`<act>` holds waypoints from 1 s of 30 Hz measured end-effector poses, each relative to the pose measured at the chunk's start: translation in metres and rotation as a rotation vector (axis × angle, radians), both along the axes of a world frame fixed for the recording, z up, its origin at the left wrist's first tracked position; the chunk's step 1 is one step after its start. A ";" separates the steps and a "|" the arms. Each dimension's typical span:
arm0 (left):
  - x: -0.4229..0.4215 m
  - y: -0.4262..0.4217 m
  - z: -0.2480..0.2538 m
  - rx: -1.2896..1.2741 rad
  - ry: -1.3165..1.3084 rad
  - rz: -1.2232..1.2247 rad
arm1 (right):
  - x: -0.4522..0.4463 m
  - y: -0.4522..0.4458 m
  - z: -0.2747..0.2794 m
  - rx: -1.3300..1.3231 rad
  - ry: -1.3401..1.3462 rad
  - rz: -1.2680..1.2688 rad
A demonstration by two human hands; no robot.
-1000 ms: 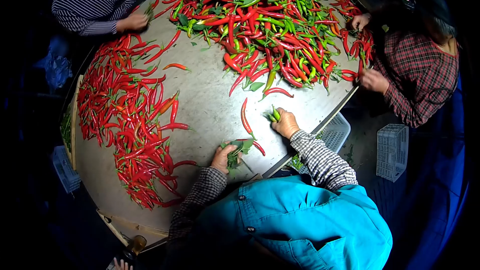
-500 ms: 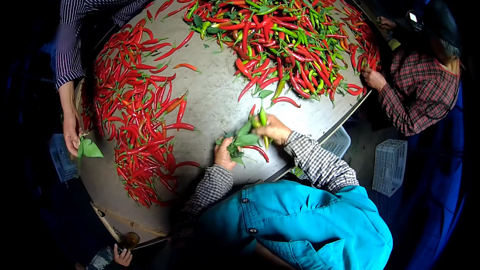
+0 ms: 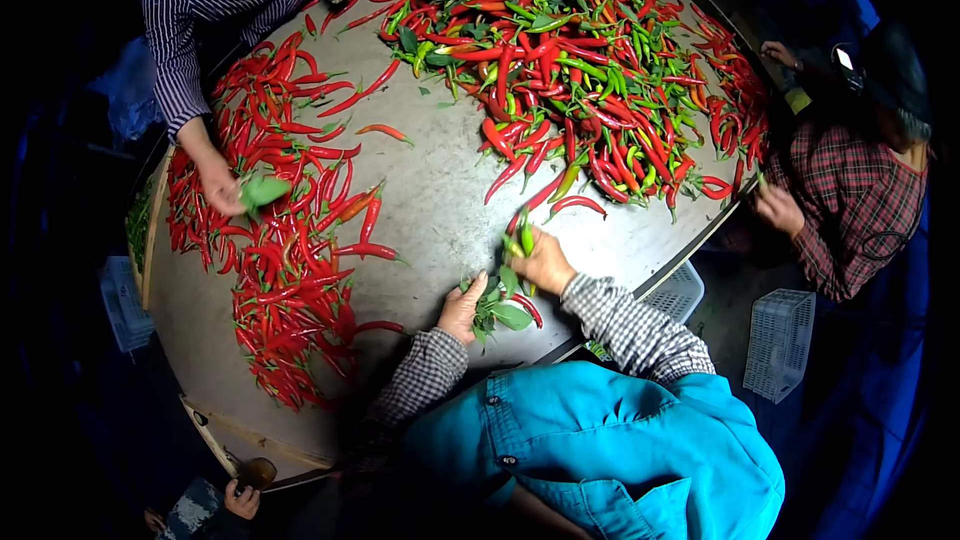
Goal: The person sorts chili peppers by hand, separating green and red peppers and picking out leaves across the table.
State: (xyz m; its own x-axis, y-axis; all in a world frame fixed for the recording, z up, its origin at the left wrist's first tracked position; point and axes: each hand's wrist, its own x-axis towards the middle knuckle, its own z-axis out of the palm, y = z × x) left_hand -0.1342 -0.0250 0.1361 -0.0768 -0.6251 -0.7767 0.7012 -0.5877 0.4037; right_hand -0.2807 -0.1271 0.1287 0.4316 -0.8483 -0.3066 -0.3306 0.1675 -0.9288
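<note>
My left hand (image 3: pixel 460 314) is closed on a sprig of green chili leaves (image 3: pixel 497 308), low over the near part of the table. A red chili pepper (image 3: pixel 529 311) shows beside these leaves; whether it is attached to the sprig I cannot tell. Just to the right, my right hand (image 3: pixel 543 262) grips green chili peppers (image 3: pixel 524 238) between thumb and fingers. A red chili (image 3: pixel 540 196) lies just beyond its fingertips. Farther out is the big mixed heap of red and green chili peppers (image 3: pixel 570 70), with leaves among them.
Red chilies (image 3: pixel 290 270) are spread along the left of the table (image 3: pixel 420 180). A co-worker in a striped sleeve (image 3: pixel 172 70) holds a leaf there; another in a plaid shirt (image 3: pixel 830 190) works at the right edge. Plastic crates (image 3: pixel 780 340) stand below.
The leaves in my left hand have turned and sit slightly lower. My right hand stays nearly in place with the green chilies. The striped-sleeved co-worker's hand has moved inward over the red chilies.
</note>
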 end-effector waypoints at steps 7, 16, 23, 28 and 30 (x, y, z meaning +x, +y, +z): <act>-0.005 0.011 -0.027 -0.071 0.344 -0.112 | -0.002 0.046 0.038 0.077 -0.122 0.375; 0.002 0.027 -0.024 -0.158 0.095 -0.242 | -0.031 0.032 0.040 0.219 -0.105 0.342; 0.008 0.026 -0.018 -0.242 -0.164 -0.406 | 0.002 0.003 0.017 -0.394 0.066 0.649; 0.021 0.027 -0.001 -0.285 -0.169 -0.405 | 0.021 0.001 0.009 -0.471 0.219 0.664; 0.029 0.034 0.006 -0.302 -0.128 -0.366 | 0.019 -0.012 0.002 -0.549 0.145 0.416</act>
